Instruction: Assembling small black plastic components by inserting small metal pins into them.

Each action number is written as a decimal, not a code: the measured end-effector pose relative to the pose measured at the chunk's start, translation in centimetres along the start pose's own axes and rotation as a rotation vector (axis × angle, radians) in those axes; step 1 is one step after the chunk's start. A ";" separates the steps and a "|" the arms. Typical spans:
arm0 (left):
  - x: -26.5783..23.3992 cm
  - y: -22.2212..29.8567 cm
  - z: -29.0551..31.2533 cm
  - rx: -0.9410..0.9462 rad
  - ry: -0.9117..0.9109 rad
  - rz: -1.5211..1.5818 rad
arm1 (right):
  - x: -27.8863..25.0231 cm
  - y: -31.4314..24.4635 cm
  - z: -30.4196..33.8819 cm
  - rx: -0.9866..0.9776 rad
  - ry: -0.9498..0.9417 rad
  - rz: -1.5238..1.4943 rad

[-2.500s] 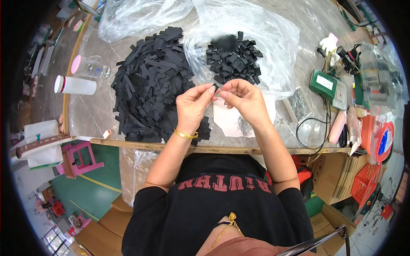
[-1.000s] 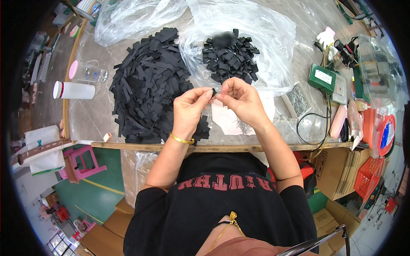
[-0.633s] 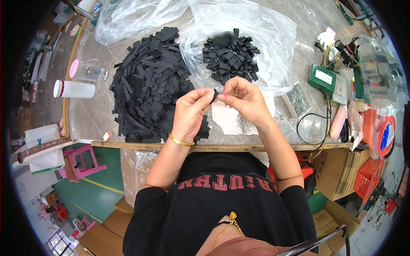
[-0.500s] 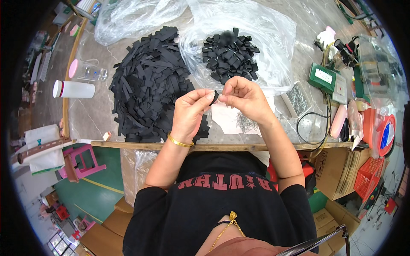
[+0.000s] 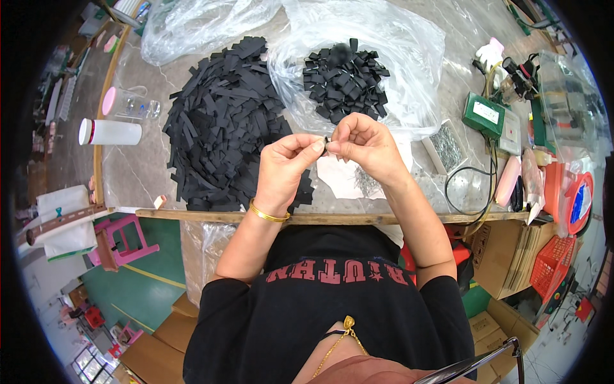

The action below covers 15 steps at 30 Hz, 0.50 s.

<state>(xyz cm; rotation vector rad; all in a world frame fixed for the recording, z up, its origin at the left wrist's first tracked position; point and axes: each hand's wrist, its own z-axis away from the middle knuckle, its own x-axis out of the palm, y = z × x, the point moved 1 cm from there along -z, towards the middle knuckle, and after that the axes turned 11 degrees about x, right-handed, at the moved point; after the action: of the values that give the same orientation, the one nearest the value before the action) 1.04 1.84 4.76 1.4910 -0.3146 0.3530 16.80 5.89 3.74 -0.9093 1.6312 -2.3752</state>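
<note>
My left hand (image 5: 286,168) pinches a small black fabric strip (image 5: 327,141), mostly covered by thumb and finger. Against it, my right hand (image 5: 371,146) is closed in a pinch; whatever lies between its fingertips is too small to make out. Left of the hands spreads a large heap of flat black strips (image 5: 220,121). Beyond them, a smaller pile of folded black loops (image 5: 345,86) rests on a clear plastic bag (image 5: 412,61). Thin metal pieces (image 5: 367,183) lie on pale sheet material (image 5: 334,178) below my right hand.
A shallow box (image 5: 446,147) of thin metal pieces sits right of my hand. Near it are a black cable (image 5: 448,185) and a green box (image 5: 483,115). A white bottle (image 5: 112,133) and a clear jar (image 5: 135,106) stand at left. The table's wooden edge (image 5: 358,218) runs before me.
My fingertips have come closer together, and less of the black strip shows between them. The right hand has shifted slightly left; the piles look the same.
</note>
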 end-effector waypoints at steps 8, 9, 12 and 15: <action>0.4 -0.8 0.4 0.200 0.087 -0.007 | 1.1 -0.4 0.4 0.029 0.168 0.032; 0.4 -0.9 0.4 0.221 0.106 0.019 | 0.9 -0.3 0.5 0.027 0.168 0.032; 0.5 -0.8 0.4 0.186 0.139 0.044 | 0.6 0.1 0.8 0.047 0.156 0.106; 0.5 -1.1 0.5 0.184 0.154 0.083 | 0.9 0.0 0.8 0.036 0.169 0.140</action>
<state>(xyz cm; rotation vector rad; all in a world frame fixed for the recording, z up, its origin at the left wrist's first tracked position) 1.98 1.32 3.98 1.6234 -0.2256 0.5732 16.53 4.89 4.31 -0.5819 1.6437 -2.4324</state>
